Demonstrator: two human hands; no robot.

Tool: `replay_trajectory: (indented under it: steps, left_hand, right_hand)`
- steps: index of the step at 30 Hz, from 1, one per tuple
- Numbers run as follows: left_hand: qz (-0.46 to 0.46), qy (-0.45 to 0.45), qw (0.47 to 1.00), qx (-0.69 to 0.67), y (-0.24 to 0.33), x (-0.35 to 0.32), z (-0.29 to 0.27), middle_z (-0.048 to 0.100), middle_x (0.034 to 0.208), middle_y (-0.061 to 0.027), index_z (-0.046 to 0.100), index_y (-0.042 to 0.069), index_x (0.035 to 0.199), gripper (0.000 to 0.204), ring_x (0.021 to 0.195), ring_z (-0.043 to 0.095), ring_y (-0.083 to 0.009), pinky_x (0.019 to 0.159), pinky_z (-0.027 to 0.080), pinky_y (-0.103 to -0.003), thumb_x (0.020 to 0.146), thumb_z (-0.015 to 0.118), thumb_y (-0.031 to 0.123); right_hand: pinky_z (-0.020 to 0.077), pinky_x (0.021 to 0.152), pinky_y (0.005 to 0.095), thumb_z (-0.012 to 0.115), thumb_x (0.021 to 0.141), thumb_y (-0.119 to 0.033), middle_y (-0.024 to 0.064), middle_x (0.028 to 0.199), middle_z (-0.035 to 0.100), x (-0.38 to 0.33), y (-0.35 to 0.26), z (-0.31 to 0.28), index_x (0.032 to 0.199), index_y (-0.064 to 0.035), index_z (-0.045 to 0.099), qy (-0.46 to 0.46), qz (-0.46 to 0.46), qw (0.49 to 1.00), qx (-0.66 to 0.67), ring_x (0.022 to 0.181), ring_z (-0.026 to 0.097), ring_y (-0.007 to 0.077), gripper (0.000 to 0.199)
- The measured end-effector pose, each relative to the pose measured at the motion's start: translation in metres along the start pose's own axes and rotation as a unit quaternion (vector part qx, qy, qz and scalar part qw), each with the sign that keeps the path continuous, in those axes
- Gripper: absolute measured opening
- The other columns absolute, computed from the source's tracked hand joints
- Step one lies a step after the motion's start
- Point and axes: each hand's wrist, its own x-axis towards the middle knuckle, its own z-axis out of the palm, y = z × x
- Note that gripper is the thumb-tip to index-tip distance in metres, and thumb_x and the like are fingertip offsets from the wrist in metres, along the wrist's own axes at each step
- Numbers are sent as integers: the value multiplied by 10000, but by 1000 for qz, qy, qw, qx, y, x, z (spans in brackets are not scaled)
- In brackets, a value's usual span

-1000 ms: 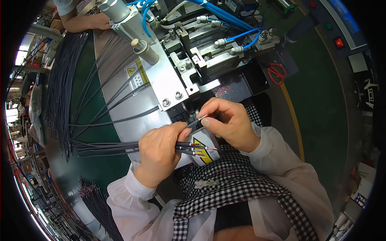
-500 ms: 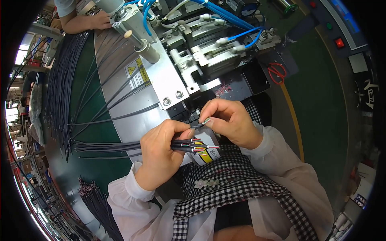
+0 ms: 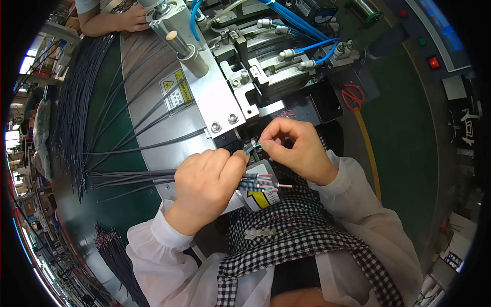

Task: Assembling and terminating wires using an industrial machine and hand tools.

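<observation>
My left hand (image 3: 207,184) is wrapped round several dark cables. Their stripped ends (image 3: 260,183), with thin red, white and green wires, stick out past the fingers. At its fingertips, one more cable end points up toward the metal machine (image 3: 204,97). My right hand (image 3: 295,151) pinches the thin wires (image 3: 257,145) of that cable between thumb and forefinger. Both hands are close together at the machine's front edge, just above a small block with a yellow and white label (image 3: 260,197). The left fingertips partly hide the cable.
Long dark cables (image 3: 76,117) lie on the green table at left, with another bundle (image 3: 115,256) nearer me. Red-handled scissors (image 3: 352,96) lie beside a black tray (image 3: 326,101). A co-worker's hand (image 3: 134,19) rests at the far left. A control panel (image 3: 445,36) stands at right.
My left hand has turned further over the cables, its fingers closing round them. Both hands have brought the single cable end slightly up, nearer the machine's front.
</observation>
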Motion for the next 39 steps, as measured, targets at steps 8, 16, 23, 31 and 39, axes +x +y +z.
replay_trajectory:
  steps: [8,16,23,31,39]
  left_hand:
    - [-20,-25,999,15,0,5,8,434,616,-7,506,115,710,163,527,500,-157,475,373,-301,754,662,129]
    - [-40,-31,999,9,2,7,8,460,629,-12,493,114,714,137,531,516,-171,484,398,-303,724,628,96]
    - [-59,-70,995,-28,1,6,4,546,662,-48,577,86,786,193,594,562,-233,528,418,-339,645,701,40]
    - [-49,-76,996,-15,0,6,4,524,656,-43,594,88,813,185,587,557,-226,525,418,-338,658,686,50]
    - [-11,-48,999,-2,-5,8,9,443,644,-18,514,103,754,109,541,527,-162,482,409,-300,702,609,85]
  right_hand:
    - [364,549,178,654,842,-37,-53,703,530,3,15,7,839,-5,616,47,-40,997,-54,617,437,10,50]
    - [363,541,172,634,861,-35,-48,714,540,6,19,14,846,-4,600,72,-46,996,-34,621,447,3,48]
    - [373,550,171,625,871,-38,-43,722,550,4,19,9,858,-5,599,44,-2,999,3,634,471,4,44]
    - [372,546,181,598,887,-61,-40,704,546,8,21,12,883,-7,597,38,68,994,78,614,471,17,54]
    - [316,500,189,559,900,-112,-52,662,505,14,20,8,870,-24,594,-28,174,964,199,552,407,27,100]
